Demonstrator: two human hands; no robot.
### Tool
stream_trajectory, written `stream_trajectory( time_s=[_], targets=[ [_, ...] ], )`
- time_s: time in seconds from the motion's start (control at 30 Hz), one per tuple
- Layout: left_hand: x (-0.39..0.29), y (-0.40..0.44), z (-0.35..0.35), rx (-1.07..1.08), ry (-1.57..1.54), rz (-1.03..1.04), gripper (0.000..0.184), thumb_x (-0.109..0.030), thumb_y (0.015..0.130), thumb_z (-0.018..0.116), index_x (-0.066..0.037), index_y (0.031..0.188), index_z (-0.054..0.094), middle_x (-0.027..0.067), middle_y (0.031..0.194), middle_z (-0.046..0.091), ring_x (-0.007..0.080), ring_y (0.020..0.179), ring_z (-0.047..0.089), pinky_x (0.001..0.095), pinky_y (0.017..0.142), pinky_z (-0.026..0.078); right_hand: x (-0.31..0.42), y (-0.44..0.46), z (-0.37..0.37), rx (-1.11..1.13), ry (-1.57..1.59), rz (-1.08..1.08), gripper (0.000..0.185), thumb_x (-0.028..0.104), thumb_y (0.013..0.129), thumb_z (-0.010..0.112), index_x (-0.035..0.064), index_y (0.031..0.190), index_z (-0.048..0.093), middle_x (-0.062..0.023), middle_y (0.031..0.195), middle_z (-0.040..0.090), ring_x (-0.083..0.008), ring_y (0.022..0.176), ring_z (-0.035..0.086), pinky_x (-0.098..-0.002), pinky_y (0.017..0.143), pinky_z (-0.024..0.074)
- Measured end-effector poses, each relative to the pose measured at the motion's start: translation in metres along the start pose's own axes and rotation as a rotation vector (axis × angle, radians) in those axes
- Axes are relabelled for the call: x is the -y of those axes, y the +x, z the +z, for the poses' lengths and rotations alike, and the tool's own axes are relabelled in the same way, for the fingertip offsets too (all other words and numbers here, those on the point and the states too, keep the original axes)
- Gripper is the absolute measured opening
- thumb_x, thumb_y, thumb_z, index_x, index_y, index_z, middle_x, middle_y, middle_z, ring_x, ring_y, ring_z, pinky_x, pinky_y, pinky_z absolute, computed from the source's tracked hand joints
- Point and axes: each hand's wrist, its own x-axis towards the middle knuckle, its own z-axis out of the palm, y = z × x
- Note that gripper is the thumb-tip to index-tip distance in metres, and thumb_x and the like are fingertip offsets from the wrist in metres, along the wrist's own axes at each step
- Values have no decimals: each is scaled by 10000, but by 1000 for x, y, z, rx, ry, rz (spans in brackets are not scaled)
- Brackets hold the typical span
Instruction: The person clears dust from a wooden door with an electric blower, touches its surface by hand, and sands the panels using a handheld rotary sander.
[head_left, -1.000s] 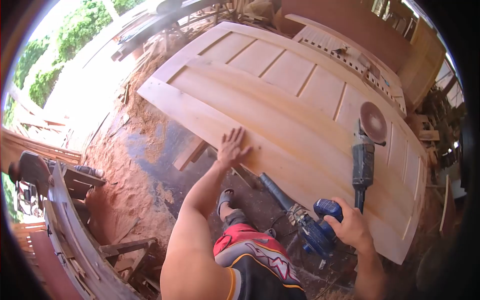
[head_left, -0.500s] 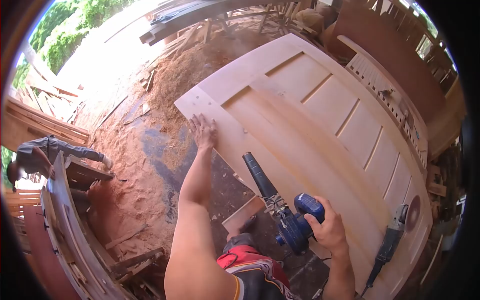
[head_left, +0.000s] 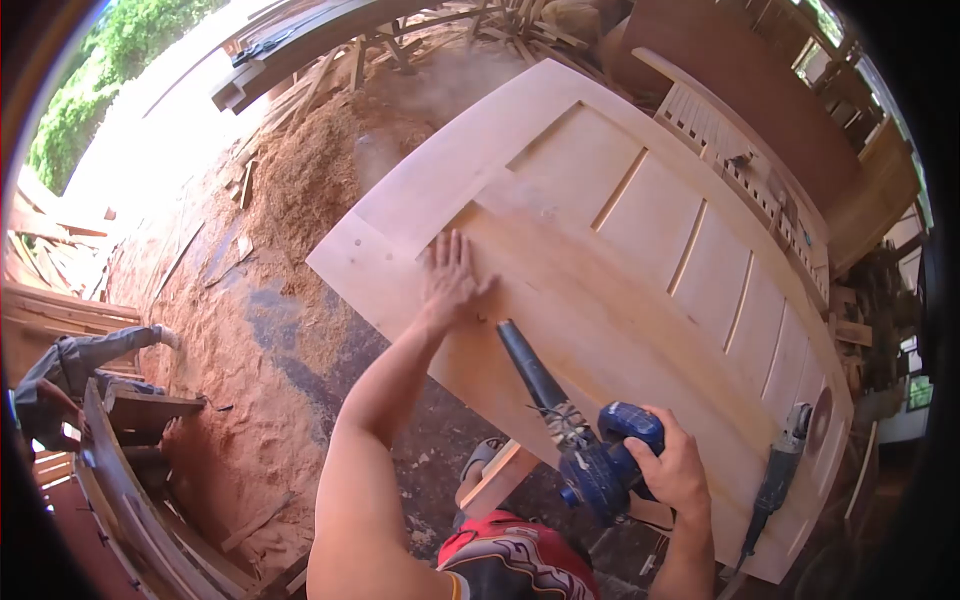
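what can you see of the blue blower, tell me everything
The blower has a rounded blue body that looks like plastic, a blue handle and a long black nozzle. Something pale and untidy is wrapped around the joint between nozzle and body. The right hand's grip holds it by the handle, with the nozzle pointing forward and leftward over the wooden panel. Whether it is running or touches the panel cannot be told.

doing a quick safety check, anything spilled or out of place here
Sawdust lies heaped and strewn over the floor left of the wooden panel, so footing may be poor. A disc power tool lies loose on the panel, perhaps an odd resting place. No panel damage stands out.
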Motion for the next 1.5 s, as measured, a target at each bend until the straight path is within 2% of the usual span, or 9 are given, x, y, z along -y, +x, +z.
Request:
stream_trajectory(
  time_s=[0.23, 0.47, 0.57, 0.67, 0.77, 0.97, 1.2, 1.4, 1.5],
  targets=[
    [-73, 20, 10, 16, -74, 75, 1036, -710, 943, 470, 48, 1599, 212, 217, 1687, 192, 339, 1581, 124, 546, 1261, 101, -68, -82, -39, -306, -75, 293, 461, 99, 859, 739, -9, 1282, 589, -257, 1081, 709, -370, 995, 714, -418, 893, 537],
    [-33, 62, 0, -144, 10, -33, 891, -543, 956, 554, 43, 1573, 290, 189, 1643, 315, 302, 1513, 296, 470, 1218, 226, -50, -51, -27, -129, 262, 419, 409, 119, 888, 728, -2, 1259, 607, -204, 1009, 724, -276, 966, 714, -397, 875, 541],
    [-40, 63, -11, -202, -246, -99, 837, -395, 930, 650, 32, 1563, 309, 201, 1606, 367, 320, 1466, 360, 460, 1214, 246, -38, -6, -4, -108, 236, 235, 408, 175, 906, 734, -2, 1250, 607, -219, 991, 730, -327, 947, 731, -397, 867, 549],
    [-22, 62, 6, -461, -281, 134, 751, -245, 913, 677, 4, 1541, 349, 199, 1516, 464, 344, 1384, 440, 454, 1166, 345, -18, 33, 9, -115, 173, 13, 431, 225, 911, 739, 8, 1257, 604, -248, 1030, 727, -394, 984, 725, -416, 880, 554],
    [-12, 63, -8, -357, -278, 65, 612, -191, 935, 631, -33, 1490, 428, 176, 1427, 535, 350, 1314, 500, 455, 1058, 471, 0, 55, 18, -92, 170, -18, 443, 259, 916, 737, 20, 1264, 603, -262, 1068, 722, -424, 1025, 711, -435, 898, 553],
    [-13, 107, -6, -418, -47, -112, 261, -151, 935, 588, -97, 1168, 691, 76, 1146, 721, 319, 1081, 656, 452, 899, 558, 7, 73, 19, -115, 179, 2, 450, 284, 927, 725, 27, 1273, 596, -264, 1083, 722, -427, 1040, 707, -442, 906, 553],
    [22, 125, -6, -472, 22, 227, 96, -125, 893, 619, -90, 900, 708, 61, 963, 712, 299, 934, 671, 428, 815, 566, 4, 78, 13, -63, 173, 2, 455, 276, 923, 739, 30, 1276, 589, -263, 1050, 721, -426, 1010, 712, -444, 887, 554],
    [29, 99, -14, -406, -233, 206, 139, -195, 923, 641, -61, 918, 676, 116, 1092, 681, 348, 1036, 637, 449, 904, 534, -5, 53, -12, 137, 101, 25, 474, 251, 892, 764, 36, 1278, 594, -256, 1023, 719, -417, 994, 712, -435, 869, 554],
    [22, 11, -1, -92, -98, 236, 494, -319, 1024, 544, -77, 1455, 528, 154, 1571, 455, 360, 1493, 356, 548, 1214, 257, -28, 16, -45, 165, 21, 42, 501, 224, 864, 775, 37, 1292, 595, -249, 1042, 720, -419, 987, 708, -431, 864, 554]
  ],
)
